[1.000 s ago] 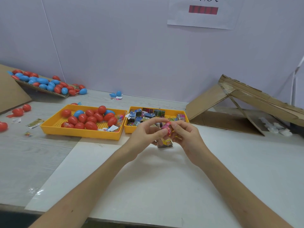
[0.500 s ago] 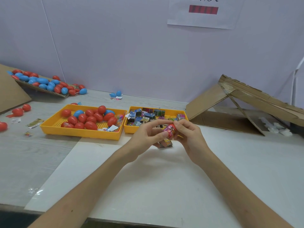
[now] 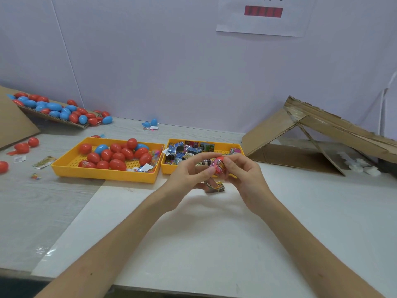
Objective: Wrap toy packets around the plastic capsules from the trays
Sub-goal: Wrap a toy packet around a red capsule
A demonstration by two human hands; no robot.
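Note:
Both hands meet above the white board, just in front of the right tray. My right hand grips a red plastic capsule that has a pink toy packet curled round it. My left hand pinches the packet's left side with thumb and forefinger. A yellow packet lies on the board right under my hands. The left yellow tray holds several red and blue capsules. The right yellow tray holds several toy packets.
A slanted cardboard sheet at the back left carries more red and blue capsules. Loose red capsules and small packets lie at the far left. A collapsed cardboard box stands at the right, with white foam bits beside it.
The capsule and packet have risen slightly and turned between my fingers, so the red end now shows on top. My arms have barely shifted.

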